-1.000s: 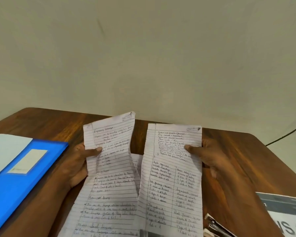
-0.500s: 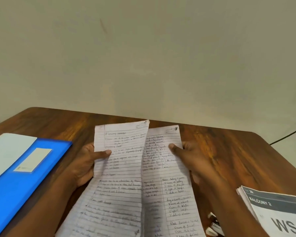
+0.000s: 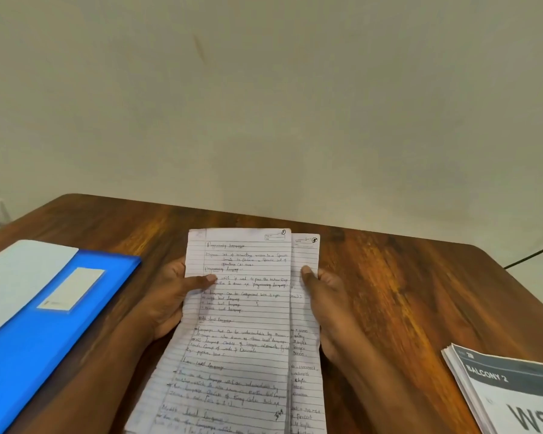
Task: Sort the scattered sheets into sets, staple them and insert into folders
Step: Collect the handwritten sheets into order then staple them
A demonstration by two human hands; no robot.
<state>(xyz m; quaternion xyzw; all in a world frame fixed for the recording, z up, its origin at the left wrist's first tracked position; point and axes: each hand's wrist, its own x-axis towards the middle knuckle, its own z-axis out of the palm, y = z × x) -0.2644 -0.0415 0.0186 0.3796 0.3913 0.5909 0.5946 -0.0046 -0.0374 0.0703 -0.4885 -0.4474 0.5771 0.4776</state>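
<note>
Sheets, lined, handwritten, creased, overlapped, pinched between both hands

We have one view only, head-mounted, wide-angle. We look forward and slightly down across the wooden table toward a plain wall filling the upper half of the frame. Table edge curves from lens distortion. Close range: the sheets sit at lower centre, both forearms entering from the bottom edge. No second view, so no overlap.
</note>
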